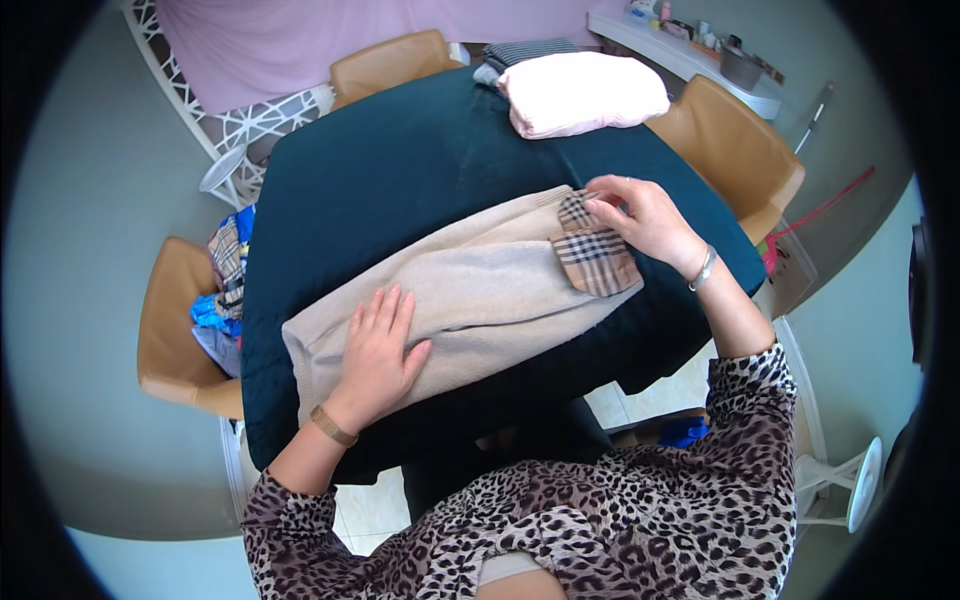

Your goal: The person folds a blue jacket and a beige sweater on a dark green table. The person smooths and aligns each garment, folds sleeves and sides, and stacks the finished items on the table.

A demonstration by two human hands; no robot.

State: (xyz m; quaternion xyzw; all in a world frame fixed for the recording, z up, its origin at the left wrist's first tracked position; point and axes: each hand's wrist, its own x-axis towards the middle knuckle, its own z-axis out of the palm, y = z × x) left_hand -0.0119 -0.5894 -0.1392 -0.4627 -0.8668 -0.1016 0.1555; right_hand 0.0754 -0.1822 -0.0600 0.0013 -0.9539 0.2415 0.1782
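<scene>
A beige knit sweater (480, 280) with a brown-and-black plaid collar (597, 262) lies folded lengthwise on the table, its hem toward the left and its collar toward the right. My left hand (380, 350) rests flat on the lower part of the sweater, fingers stretched out and holding nothing. At the far right end, my right hand (645, 220) bends over the collar, with thumb and fingers curled in a pinch at its upper flap. The fingertips partly hide that edge of the collar.
A dark green cloth covers the table (380, 170). At its far right lie a folded pale pink garment (580, 95) and a striped grey one (530, 50). Tan chairs surround the table; the left chair (180, 340) bears a heap of clothes (225, 290).
</scene>
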